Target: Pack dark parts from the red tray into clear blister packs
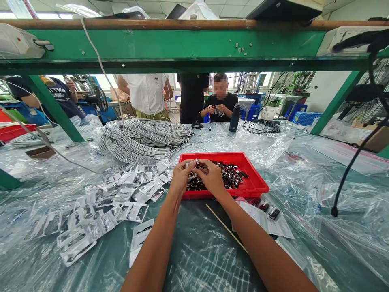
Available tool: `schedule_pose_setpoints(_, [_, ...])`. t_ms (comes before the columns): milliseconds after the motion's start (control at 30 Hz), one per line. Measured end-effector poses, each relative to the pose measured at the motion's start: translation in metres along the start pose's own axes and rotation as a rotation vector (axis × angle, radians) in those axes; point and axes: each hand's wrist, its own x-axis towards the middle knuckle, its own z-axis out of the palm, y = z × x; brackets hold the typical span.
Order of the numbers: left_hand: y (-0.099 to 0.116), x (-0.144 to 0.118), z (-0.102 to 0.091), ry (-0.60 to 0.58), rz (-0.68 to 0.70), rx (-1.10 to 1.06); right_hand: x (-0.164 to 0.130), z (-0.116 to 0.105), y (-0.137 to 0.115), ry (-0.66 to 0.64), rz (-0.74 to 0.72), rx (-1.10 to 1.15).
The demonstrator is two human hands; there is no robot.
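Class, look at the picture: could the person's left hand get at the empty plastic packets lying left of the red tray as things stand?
Probably yes: the left hand is by the red tray, and the packets lie nearby with nothing visibly between.

Bright, even daylight, sharp focus.
Windows point(243, 81) blown out behind; glare on plastic sheeting point(304, 170); wide-angle bends the edges; soft shadows.

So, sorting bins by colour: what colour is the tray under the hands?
Red tray, plain, clearest in the head view.
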Motion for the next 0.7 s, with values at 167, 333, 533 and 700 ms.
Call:
schedule_pose_setpoints(167, [0.003,-0.003,-0.003,-0.038,0.028,0.179,0.004,-0.008,0.004,-0.094,0.116,0.068])
schedule_pose_setpoints(333, [0.002,-0.003,-0.007,-0.045,0.059,0.308,0.002,-0.005,0.006,-0.083,0.121,0.023])
schedule_pose_setpoints(533, [-0.002,-0.002,-0.012,-0.07,0.061,0.323,-0.001,-0.002,0.003,-0.047,0.032,-0.057])
schedule_pose_setpoints(700, [-0.005,-0.001,-0.014,-0.097,0.044,0.286,0.003,-0.006,0.009,-0.106,-0.047,-0.082])
